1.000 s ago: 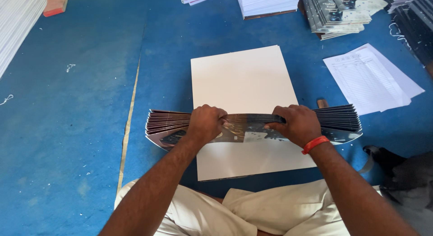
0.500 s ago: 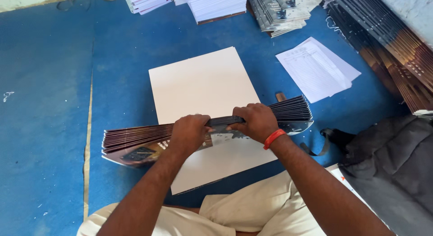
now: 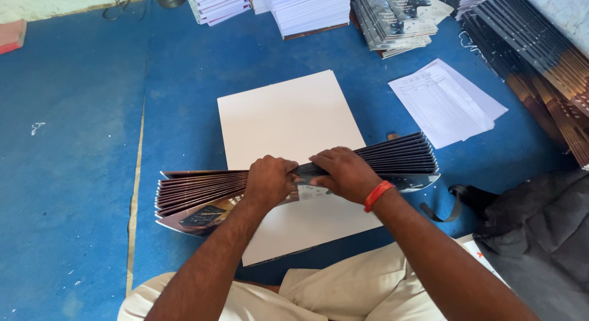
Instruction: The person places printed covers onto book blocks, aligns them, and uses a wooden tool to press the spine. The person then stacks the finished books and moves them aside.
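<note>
Dark fanned booklets [image 3: 202,192] remain clenched by the left hand [image 3: 270,180] and right hand [image 3: 343,172]. They've drifted rightward over the white board [image 3: 282,118], tilting more.

bright even daylight | soft faint shadows | sharp focus | mild edge distortion

Blue floor mat [image 3: 73,174] fills the frame, white board [image 3: 282,118] at center. Paper stacks [image 3: 307,8] and dark booklet piles [image 3: 396,20] along top edge, printed loose sheets [image 3: 445,103] upper right. Dark cloth bag [image 3: 540,223] lower right, red item [image 3: 11,36] upper left.
</note>
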